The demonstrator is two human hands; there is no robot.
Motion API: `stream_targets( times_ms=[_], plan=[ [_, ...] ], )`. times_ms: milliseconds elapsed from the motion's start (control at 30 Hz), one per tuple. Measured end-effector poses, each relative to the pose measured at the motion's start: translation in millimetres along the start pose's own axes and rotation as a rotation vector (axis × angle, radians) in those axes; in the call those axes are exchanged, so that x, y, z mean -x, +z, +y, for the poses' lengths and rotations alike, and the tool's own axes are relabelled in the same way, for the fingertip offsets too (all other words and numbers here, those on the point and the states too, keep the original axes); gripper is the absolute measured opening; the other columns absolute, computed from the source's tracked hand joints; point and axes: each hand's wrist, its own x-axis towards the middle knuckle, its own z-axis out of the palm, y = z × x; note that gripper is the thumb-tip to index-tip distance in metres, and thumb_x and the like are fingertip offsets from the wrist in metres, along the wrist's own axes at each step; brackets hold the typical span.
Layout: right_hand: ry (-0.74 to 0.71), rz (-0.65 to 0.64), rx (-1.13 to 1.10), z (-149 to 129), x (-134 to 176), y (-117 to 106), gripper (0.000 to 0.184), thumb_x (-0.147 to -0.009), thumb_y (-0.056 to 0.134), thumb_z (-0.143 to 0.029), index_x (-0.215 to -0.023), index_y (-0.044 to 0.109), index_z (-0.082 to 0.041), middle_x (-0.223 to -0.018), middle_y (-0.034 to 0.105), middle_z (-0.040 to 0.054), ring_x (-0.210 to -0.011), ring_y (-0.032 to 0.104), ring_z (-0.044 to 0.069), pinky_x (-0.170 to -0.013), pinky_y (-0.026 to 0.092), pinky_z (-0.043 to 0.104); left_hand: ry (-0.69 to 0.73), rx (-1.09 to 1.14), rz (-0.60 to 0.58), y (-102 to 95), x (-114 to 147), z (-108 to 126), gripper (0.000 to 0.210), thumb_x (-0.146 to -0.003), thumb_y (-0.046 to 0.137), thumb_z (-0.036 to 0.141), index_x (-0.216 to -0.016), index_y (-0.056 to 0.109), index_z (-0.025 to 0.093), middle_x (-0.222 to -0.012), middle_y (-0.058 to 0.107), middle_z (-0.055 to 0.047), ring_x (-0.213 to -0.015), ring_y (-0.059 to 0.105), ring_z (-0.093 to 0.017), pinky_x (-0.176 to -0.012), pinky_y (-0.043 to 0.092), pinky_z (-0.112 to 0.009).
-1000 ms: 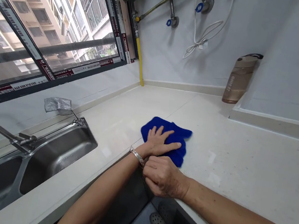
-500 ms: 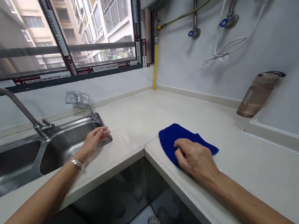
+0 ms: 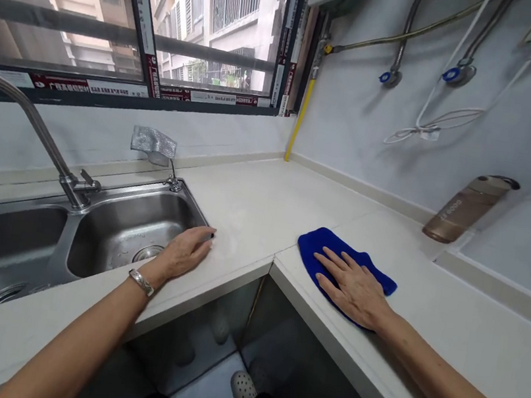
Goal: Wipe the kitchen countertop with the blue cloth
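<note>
Pale surface [image 3: 254, 210] carries both flat, spread hands: right hand [image 3: 354, 289] hides much of the blue cloth [image 3: 321, 247], left hand [image 3: 185, 253] rests at the sink [image 3: 125, 231] rim.

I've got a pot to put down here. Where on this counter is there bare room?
Widest bare patch: the corner of the counter between the sink, the yellow pipe and the blue cloth. Also bare: the stretch between the cloth and the brown bottle. Taken: the sink's edge under the left hand, and the cloth under the right hand.
</note>
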Motion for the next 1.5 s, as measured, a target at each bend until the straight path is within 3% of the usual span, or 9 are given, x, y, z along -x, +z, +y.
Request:
stream_targets(
  times_ms=[133,333,467,600,767,1133,1300,1500],
  plan=[
    [-0.058,0.066,0.016,5,20,0,0.061,-0.101,0.024,-0.061,-0.151,0.044,-0.032,-0.159,0.04,-0.0008,-0.146,0.036,0.033,-0.115,0.04,0.06,-0.049,-0.081,-0.144,0.3,4,-1,0.065,-0.096,0.038,0.056,-0.148,0.045,0.018,-0.155,0.047,-0.015,-0.143,0.043,-0.031,-0.12,0.036,-0.051],
    [-0.165,0.168,-0.008,16,75,-1,0.054,-0.101,0.031,-0.058,-0.142,0.054,-0.03,-0.149,0.052,0.0063,-0.136,0.05,0.031,-0.11,0.048,0.057,-0.095,-0.196,-0.296,0.7,4,5,0.075,-0.095,0.032,0.067,-0.155,0.036,0.021,-0.163,0.035,-0.014,-0.152,0.028,-0.032,-0.124,0.025,-0.052],
    [-0.219,0.191,-0.022,24,108,-3,0.049,-0.101,0.037,-0.052,-0.146,0.048,-0.035,-0.153,0.048,0.0034,-0.138,0.048,0.03,-0.111,0.049,0.055,-0.121,-0.197,-0.304,2.4,4,8,0.074,-0.095,0.031,0.068,-0.155,0.034,0.025,-0.163,0.036,-0.012,-0.151,0.03,-0.033,-0.121,0.03,-0.055],
    [-0.248,0.123,-0.003,20,109,-7,0.051,-0.103,0.034,-0.048,-0.154,0.034,-0.044,-0.157,0.042,-0.0033,-0.143,0.043,0.029,-0.113,0.047,0.056,-0.123,-0.132,-0.248,7.4,4,6,0.071,-0.093,0.039,0.066,-0.153,0.04,0.027,-0.159,0.044,-0.011,-0.147,0.036,-0.037,-0.117,0.034,-0.059],
    [-0.291,0.038,0.026,-7,69,-9,0.05,-0.105,0.028,-0.047,-0.155,0.032,-0.045,-0.161,0.037,-0.0064,-0.149,0.033,0.029,-0.118,0.038,0.061,-0.109,-0.112,-0.203,12.2,4,3,0.069,-0.092,0.042,0.066,-0.151,0.043,0.029,-0.155,0.049,-0.012,-0.145,0.041,-0.038,-0.116,0.035,-0.058],
    [-0.278,-0.035,-0.012,-57,-53,-11,0.054,-0.105,0.02,-0.051,-0.153,0.04,-0.036,-0.161,0.038,-0.0003,-0.147,0.034,0.032,-0.116,0.038,0.057,-0.148,-0.072,-0.232,10.3,0,2,0.073,-0.089,0.044,0.068,-0.151,0.043,0.029,-0.156,0.048,-0.011,-0.143,0.042,-0.041,-0.112,0.037,-0.062],
    [-0.118,-0.033,-0.008,-42,-113,-2,0.054,-0.104,0.025,-0.051,-0.151,0.042,-0.034,-0.16,0.04,0.0008,-0.144,0.038,0.033,-0.115,0.04,0.056,-0.131,-0.126,-0.241,13.2,-2,-8,0.072,-0.091,0.041,0.069,-0.153,0.04,0.032,-0.158,0.045,-0.009,-0.144,0.042,-0.037,-0.114,0.037,-0.058],
    [0.133,-0.053,0.0,12,-154,5,0.055,-0.102,0.024,-0.052,-0.151,0.043,-0.034,-0.161,0.037,0.0007,-0.144,0.038,0.033,-0.115,0.038,0.058,-0.169,-0.115,-0.232,13.0,-2,-16,0.073,-0.087,0.043,0.073,-0.151,0.043,0.038,-0.158,0.045,-0.004,-0.143,0.044,-0.038,-0.115,0.038,-0.058]
  ],
)
